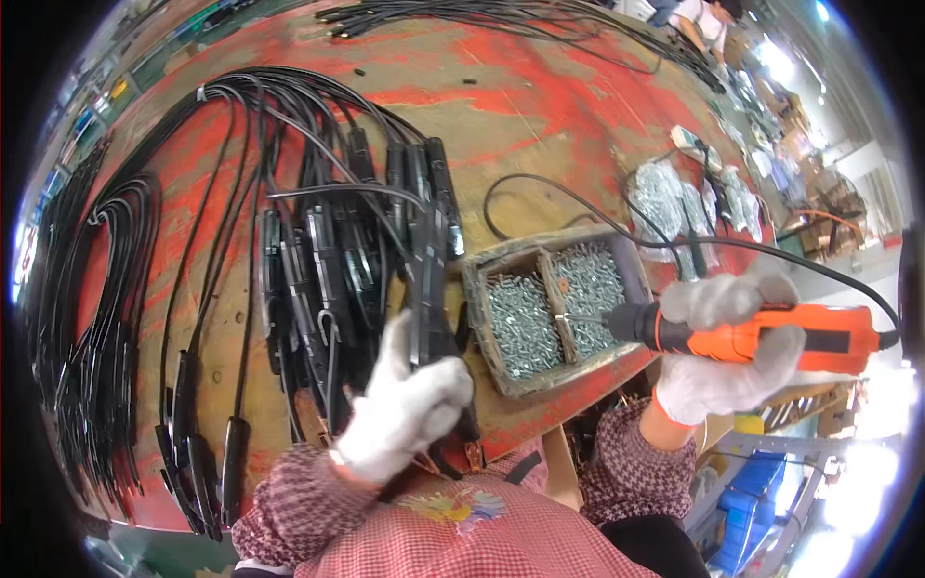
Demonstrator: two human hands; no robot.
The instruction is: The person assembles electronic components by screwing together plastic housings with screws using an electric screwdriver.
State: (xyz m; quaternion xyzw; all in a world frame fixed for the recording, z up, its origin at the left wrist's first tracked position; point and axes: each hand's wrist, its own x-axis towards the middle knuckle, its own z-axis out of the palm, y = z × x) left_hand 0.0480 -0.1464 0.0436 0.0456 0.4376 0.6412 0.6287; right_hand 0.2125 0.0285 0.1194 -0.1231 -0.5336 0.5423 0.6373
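My right hand (718,371), in a white glove, is wrapped round an orange and black electric screwdriver (747,337). Its bit points left, over the screws in a two-part box (501,385). Small silver screws (525,328) fill both compartments. My gloved left hand (409,409) closes round the lower part of a long black cable housing (429,308), at the right side of a heap of similar housings (328,260). Part of the held piece is hidden behind the fingers.
Bundled black cables (120,260) lie at the left of the worn red table (568,106), with more cables (462,19) along its far edge. The screwdriver's cord (578,197) loops behind the box. Clear plastic bags (665,202) sit at the right. Another person (703,24) is far off.
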